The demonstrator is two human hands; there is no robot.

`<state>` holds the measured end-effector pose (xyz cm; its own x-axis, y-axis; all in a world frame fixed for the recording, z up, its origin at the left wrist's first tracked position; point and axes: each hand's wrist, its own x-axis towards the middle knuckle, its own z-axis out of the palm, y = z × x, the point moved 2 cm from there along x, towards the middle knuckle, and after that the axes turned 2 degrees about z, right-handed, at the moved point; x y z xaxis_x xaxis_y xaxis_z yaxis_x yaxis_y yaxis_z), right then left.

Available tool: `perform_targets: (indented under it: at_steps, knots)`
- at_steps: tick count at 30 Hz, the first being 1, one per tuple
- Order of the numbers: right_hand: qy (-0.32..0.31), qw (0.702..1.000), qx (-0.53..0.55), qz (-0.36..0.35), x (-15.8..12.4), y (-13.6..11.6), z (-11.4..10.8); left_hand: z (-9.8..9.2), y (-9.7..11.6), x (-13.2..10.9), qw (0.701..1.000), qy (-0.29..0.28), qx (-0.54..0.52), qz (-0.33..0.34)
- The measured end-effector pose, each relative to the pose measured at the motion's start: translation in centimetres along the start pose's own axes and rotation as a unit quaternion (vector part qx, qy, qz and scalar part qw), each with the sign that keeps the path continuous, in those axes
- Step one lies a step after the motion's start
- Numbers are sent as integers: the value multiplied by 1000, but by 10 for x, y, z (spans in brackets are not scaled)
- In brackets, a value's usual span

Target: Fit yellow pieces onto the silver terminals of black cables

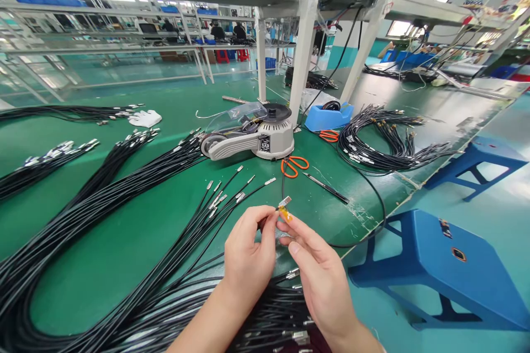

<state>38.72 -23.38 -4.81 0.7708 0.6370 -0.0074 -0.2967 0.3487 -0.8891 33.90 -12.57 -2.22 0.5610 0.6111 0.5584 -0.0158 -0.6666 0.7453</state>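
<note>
My left hand (pixel 251 245) pinches a black cable just behind its silver metal connector (pixel 285 202), which points up and away from me. A small piece of shiny amber tape (pixel 286 214) sits at the base of that connector. Against the tape press the fingertips of my right hand (pixel 321 270), its thumb held a little apart. Beneath both hands lies a thick bundle of black cables (pixel 194 300) with silver ends. Several more cable ends (pixel 215 198) fan out to the left of my hands.
Beyond my hands stands a grey tape dispenser (pixel 271 138). Orange-handled scissors (pixel 295 166) and a craft knife (pixel 327 188) lie near it. Coiled cables (pixel 372 140) and a blue tape holder (pixel 329 117) are at right. Blue stools (pixel 447 270) flank the green table's edge.
</note>
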Motion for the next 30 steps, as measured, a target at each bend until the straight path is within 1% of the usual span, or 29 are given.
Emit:
perform_targets:
  at_steps: [3,8,10,22,27,30]
  knots:
    - [5,1000,-9,-9,0,1,1,-2,2,0,1000,-6,5,26]
    - [3,1000,-10,-13,-1,1,3,-5,4,1,995,-17,6,97]
    - [3,1000,-8,-13,0,1,3,-5,3,1,994,-16,15,111]
    - [1,1000,12,-17,3,-1,4,-6,4,0,992,-17,35,124]
    - [-1,1000,7,-20,3,-1,4,-5,4,0,991,-19,43,126]
    - [-3,1000,0,-23,2,-1,3,-4,4,1,990,-15,33,138]
